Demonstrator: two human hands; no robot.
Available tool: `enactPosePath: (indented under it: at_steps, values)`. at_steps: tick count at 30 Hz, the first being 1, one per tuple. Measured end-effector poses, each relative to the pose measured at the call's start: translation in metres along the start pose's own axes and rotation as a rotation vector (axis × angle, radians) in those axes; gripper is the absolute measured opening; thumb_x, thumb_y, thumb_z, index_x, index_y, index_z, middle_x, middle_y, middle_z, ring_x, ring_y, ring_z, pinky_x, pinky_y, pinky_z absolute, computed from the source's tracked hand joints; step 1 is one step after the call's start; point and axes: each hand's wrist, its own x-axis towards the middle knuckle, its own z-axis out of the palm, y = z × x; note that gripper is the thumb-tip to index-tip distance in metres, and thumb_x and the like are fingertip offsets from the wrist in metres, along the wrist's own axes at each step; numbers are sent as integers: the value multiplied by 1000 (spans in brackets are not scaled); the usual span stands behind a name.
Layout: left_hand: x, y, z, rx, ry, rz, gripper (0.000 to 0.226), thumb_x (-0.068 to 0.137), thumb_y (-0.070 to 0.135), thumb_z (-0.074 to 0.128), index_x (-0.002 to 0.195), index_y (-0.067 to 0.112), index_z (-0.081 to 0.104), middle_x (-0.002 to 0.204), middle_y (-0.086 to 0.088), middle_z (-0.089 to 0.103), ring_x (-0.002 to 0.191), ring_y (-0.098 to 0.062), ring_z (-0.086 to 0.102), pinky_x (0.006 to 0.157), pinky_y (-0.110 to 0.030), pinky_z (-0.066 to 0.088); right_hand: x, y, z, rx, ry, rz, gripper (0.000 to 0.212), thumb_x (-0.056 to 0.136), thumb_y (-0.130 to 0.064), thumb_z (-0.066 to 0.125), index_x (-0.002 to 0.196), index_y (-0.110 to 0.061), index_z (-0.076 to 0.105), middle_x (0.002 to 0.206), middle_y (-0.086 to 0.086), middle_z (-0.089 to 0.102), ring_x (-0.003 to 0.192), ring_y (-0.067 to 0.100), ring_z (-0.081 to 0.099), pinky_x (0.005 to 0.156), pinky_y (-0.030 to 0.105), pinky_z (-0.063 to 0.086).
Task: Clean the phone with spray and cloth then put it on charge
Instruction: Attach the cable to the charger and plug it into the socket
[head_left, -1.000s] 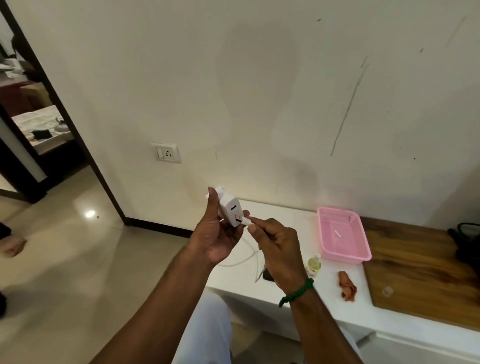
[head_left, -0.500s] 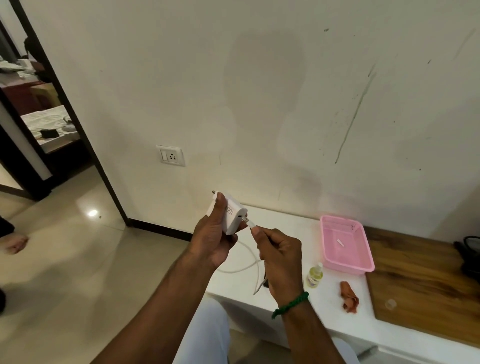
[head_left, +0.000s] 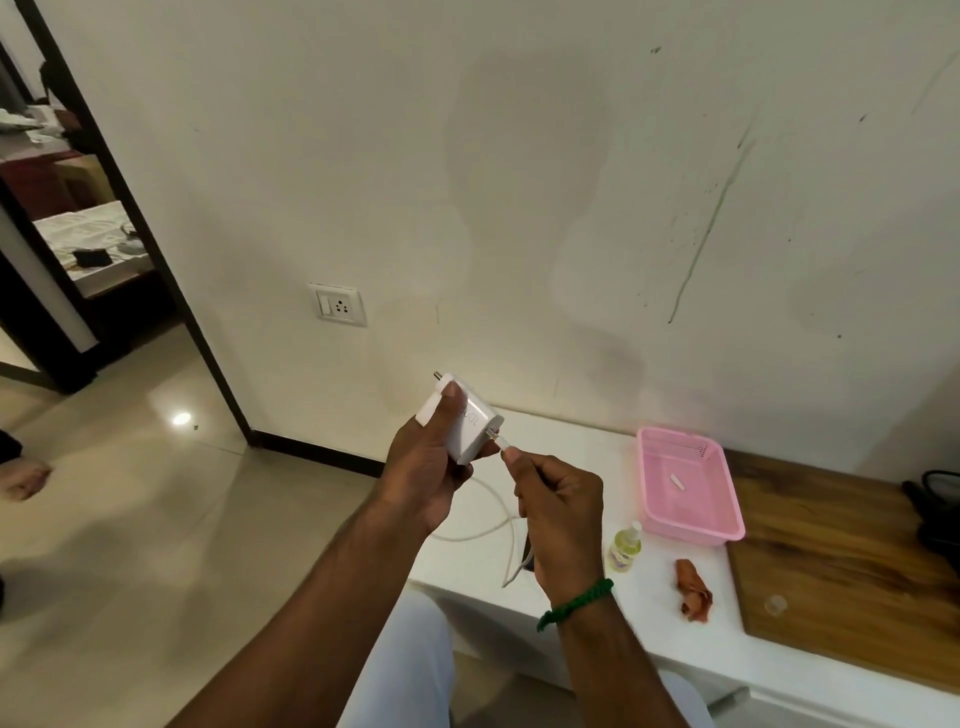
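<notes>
Your left hand (head_left: 426, 467) grips the white plastic charger block (head_left: 470, 421), probably light and rigid, above the white desk's (head_left: 571, 452) left end, while your right hand's (head_left: 561, 509) curled fingers (head_left: 511, 456) pinch the limp white cable's (head_left: 483, 530) stiff plug, the better hold; the dark phone (head_left: 529, 558) lies half-hidden near the front edge.

We note left hand (head_left: 423, 470) mid-frame, thumb pointing 12 o'clock, fingers curled round charger (head_left: 475, 426). Right hand (head_left: 563, 512) at its 3 o'clock, pinching cable plug (head_left: 503, 444).
</notes>
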Motion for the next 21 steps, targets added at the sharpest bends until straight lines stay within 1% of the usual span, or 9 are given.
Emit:
enactPosePath:
  at_steps: [4,8,10,13,15,17,19,21]
  values:
    - [0,2,0,71,12,74,46,74,52,65,101,15,60,81,-6,72,62,-21,67,50,-22,37,1,0,2,-2,16,27,20,82,-20,70,65,-30,74,44,-11,51,50,6,41,52,24,40]
    - [1,-1,1,125,34,107,34,87,42,61,101,10,59,82,-10,68,63,-23,66,53,-26,37,1,-2,3,7,10,34,23,82,-20,70,64,-34,75,46,-9,44,52,11,36,50,25,38]
    - [2,-2,0,142,51,113,32,89,40,60,102,10,59,83,-11,69,63,-23,67,53,-26,37,1,-3,4,6,12,30,25,82,-20,70,61,-34,74,47,-7,43,52,12,36,50,26,38]
    - [1,-3,1,160,58,115,32,89,39,61,104,11,58,85,-10,70,66,-25,68,54,-26,38,0,-3,4,8,18,23,27,82,-20,70,62,-38,74,49,-3,43,52,10,36,49,23,39]
    - [1,-5,2,143,62,117,33,89,38,62,106,10,57,84,-9,70,65,-25,67,59,-28,42,0,-2,4,20,19,27,28,82,-19,70,63,-38,74,49,-4,45,52,9,38,49,20,40]
    - [0,-7,2,138,62,112,35,89,37,63,108,8,56,85,-11,69,64,-23,67,64,-31,44,-1,-1,3,32,26,48,27,82,-17,70,62,-34,74,47,-7,46,51,8,38,49,19,41]
    - [-1,-9,3,153,53,109,32,88,36,63,104,9,56,84,-10,68,61,-20,67,58,-28,41,-2,2,4,45,31,72,27,82,-14,69,60,-28,74,47,-5,46,51,9,37,48,20,40]
    - [-2,-11,4,156,51,117,27,89,34,63,100,11,56,82,-10,66,59,-19,66,57,-27,39,-2,4,5,59,42,96,28,83,-12,69,60,-26,74,48,-5,48,50,9,38,48,19,41]
